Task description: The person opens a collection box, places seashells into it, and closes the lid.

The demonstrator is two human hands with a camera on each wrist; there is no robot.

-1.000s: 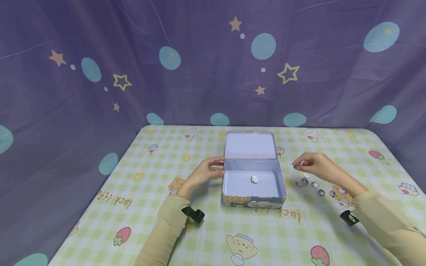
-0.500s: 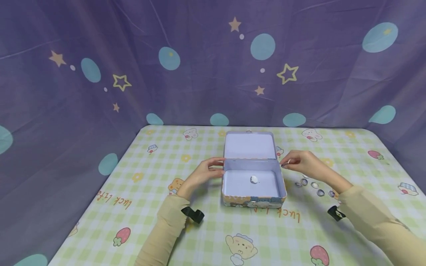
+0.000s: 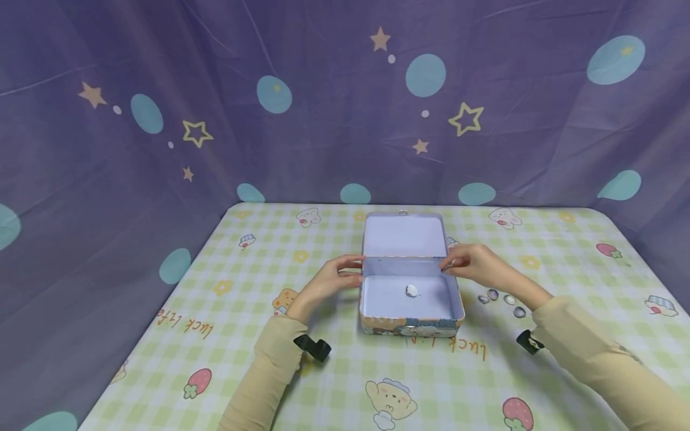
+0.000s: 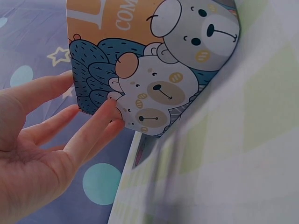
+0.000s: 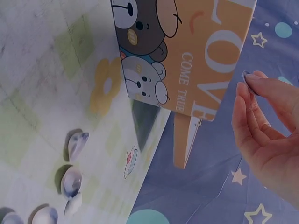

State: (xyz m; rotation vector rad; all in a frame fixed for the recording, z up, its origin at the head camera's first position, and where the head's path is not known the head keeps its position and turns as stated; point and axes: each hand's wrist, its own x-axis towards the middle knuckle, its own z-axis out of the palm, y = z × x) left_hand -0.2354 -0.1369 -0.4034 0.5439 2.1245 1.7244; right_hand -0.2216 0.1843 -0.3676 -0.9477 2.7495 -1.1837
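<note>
A tin box [image 3: 377, 327] with cartoon bears on its sides stands with its lid [image 3: 404, 234] folded back. One pale seashell [image 3: 412, 291] lies inside on the box floor. My left hand [image 3: 327, 282] rests its extended fingertips against the box's left wall; the left wrist view shows the fingers spread on the printed side [image 4: 98, 70]. Above the box's right rim, toward the back corner, is my right hand [image 3: 478, 265]. Between its thumb and fingertips it pinches a small dark-edged seashell [image 5: 251, 83], seen best in the right wrist view.
Several seashells [image 3: 510, 300] lie loose on the tablecloth to the right of the box, under the right forearm. Green-and-white checks cover the table [image 3: 302, 395]. A purple curtain [image 3: 334, 131] with stars hangs behind it.
My right hand has moved left with the pinched seashell, from above the loose shells to over the box's right rim. My left hand has stayed at the box's left wall.
</note>
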